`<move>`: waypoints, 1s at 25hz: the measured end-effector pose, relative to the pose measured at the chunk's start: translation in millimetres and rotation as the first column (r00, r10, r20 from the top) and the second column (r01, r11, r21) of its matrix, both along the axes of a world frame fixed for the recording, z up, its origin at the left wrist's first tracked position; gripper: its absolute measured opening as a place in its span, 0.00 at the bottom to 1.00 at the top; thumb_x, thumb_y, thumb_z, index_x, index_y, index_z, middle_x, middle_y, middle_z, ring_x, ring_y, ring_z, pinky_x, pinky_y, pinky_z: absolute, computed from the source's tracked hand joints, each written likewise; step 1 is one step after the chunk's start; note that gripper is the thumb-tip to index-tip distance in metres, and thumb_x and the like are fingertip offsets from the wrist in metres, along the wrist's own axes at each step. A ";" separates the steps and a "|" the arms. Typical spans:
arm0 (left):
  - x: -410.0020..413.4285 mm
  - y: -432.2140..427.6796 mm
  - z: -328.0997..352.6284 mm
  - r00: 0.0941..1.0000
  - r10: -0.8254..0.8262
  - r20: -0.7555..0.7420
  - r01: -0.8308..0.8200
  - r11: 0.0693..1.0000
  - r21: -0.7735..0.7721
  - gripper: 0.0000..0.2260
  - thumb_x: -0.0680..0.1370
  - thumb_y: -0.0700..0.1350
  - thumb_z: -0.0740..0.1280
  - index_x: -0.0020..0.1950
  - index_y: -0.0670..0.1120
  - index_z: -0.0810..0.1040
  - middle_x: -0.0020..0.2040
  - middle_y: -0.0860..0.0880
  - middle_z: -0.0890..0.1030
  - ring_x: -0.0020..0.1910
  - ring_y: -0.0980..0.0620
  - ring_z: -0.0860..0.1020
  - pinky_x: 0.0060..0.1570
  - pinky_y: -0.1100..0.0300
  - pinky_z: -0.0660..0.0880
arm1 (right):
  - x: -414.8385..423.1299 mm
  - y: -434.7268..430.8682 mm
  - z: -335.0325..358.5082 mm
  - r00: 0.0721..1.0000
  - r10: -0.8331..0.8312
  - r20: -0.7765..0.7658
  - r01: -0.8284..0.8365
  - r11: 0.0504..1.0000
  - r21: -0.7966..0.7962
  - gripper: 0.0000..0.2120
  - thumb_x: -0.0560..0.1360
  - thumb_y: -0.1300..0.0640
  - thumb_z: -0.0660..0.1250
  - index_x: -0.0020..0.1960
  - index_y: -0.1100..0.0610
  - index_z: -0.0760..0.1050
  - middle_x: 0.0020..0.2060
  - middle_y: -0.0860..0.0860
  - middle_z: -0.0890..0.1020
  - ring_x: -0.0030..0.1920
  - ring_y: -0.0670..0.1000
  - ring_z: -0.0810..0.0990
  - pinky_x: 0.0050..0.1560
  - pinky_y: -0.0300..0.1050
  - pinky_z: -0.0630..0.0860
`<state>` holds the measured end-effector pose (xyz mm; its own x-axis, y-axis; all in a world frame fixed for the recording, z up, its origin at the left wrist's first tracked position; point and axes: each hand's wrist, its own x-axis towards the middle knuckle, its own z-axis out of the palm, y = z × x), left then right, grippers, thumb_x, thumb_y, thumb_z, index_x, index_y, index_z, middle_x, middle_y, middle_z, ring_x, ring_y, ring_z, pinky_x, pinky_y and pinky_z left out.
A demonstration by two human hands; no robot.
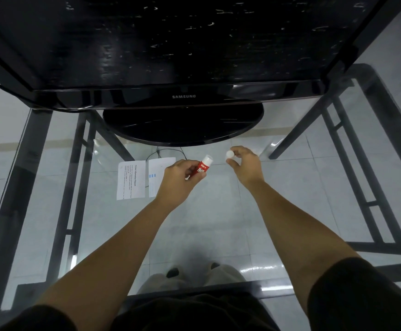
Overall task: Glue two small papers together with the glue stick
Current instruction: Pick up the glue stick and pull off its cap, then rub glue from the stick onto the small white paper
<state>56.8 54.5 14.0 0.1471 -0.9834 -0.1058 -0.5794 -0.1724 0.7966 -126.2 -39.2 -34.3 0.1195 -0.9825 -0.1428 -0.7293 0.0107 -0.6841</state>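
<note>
My left hand (pixel 176 179) grips a red glue stick (pixel 202 167) with white lettering, its white open end tilted up and to the right. My right hand (pixel 243 163) pinches the round white cap (pixel 229 154) between thumb and fingers, a short gap away from the stick. Two small white papers lie side by side on the glass table: a printed one (pixel 131 179) on the left and another (pixel 157 170) beside it, partly hidden by my left hand. Both hands hover above the glass, to the right of the papers.
A black Samsung monitor (pixel 185 56) stands at the back on its round black base (pixel 182 125), just beyond my hands. The glass tabletop (pixel 206 223) shows a dark metal frame (pixel 75 187), tiled floor and a cable beneath. My legs and feet show below.
</note>
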 end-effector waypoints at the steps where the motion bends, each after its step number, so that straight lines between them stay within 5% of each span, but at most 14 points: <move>1: -0.5 -0.7 0.6 1.000 0.002 -0.005 -0.002 1.000 -0.008 0.15 0.73 0.47 0.70 0.58 0.44 0.78 0.51 0.47 0.81 0.44 0.55 0.76 0.41 0.77 0.67 | 0.2 -0.4 -0.4 1.000 -0.006 0.004 0.006 1.000 0.005 0.19 0.74 0.59 0.69 0.64 0.59 0.72 0.58 0.57 0.78 0.58 0.55 0.76 0.59 0.45 0.72; 7: -3.7 -2.5 6.4 0.999 0.004 -0.040 -0.005 1.000 -0.019 0.15 0.73 0.46 0.70 0.59 0.44 0.78 0.51 0.46 0.81 0.44 0.55 0.76 0.43 0.75 0.68 | -7.3 2.0 10.5 0.998 -0.039 0.055 0.036 0.998 0.054 0.26 0.72 0.61 0.71 0.68 0.59 0.68 0.64 0.56 0.74 0.61 0.53 0.74 0.62 0.45 0.70; 12: 1.3 1.3 29.0 0.963 0.111 -0.244 -0.120 0.993 -0.022 0.21 0.72 0.46 0.72 0.59 0.48 0.66 0.47 0.49 0.80 0.44 0.52 0.79 0.45 0.64 0.76 | -2.9 25.6 58.1 0.935 -0.165 0.314 0.146 0.986 0.085 0.18 0.74 0.57 0.69 0.62 0.57 0.72 0.53 0.52 0.79 0.52 0.48 0.77 0.55 0.38 0.73; 16: 1.3 12.2 54.5 0.924 0.148 -0.353 -0.188 0.979 -0.082 0.21 0.72 0.43 0.73 0.49 0.47 0.59 0.47 0.45 0.81 0.45 0.50 0.81 0.47 0.55 0.79 | 10.6 62.6 98.1 0.895 -0.097 0.434 0.001 0.976 0.216 0.13 0.74 0.48 0.67 0.57 0.51 0.77 0.51 0.46 0.80 0.51 0.41 0.77 0.50 0.33 0.72; 21: -2.1 27.2 73.2 0.917 0.108 -0.383 -0.185 0.968 -0.170 0.21 0.70 0.45 0.73 0.45 0.51 0.59 0.43 0.51 0.82 0.41 0.57 0.81 0.44 0.61 0.78 | 35.2 85.0 121.8 0.802 -0.097 0.589 -0.086 0.958 0.275 0.16 0.75 0.46 0.65 0.58 0.54 0.78 0.54 0.47 0.81 0.56 0.42 0.77 0.56 0.35 0.71; 25: 0.5 35.4 78.9 0.936 0.057 -0.348 -0.137 0.968 -0.211 0.21 0.71 0.45 0.73 0.44 0.55 0.59 0.43 0.51 0.82 0.42 0.59 0.81 0.44 0.67 0.77 | 44.0 89.0 130.5 0.778 -0.097 0.620 -0.059 0.972 0.226 0.11 0.74 0.48 0.67 0.49 0.54 0.81 0.43 0.50 0.82 0.44 0.41 0.78 0.46 0.33 0.72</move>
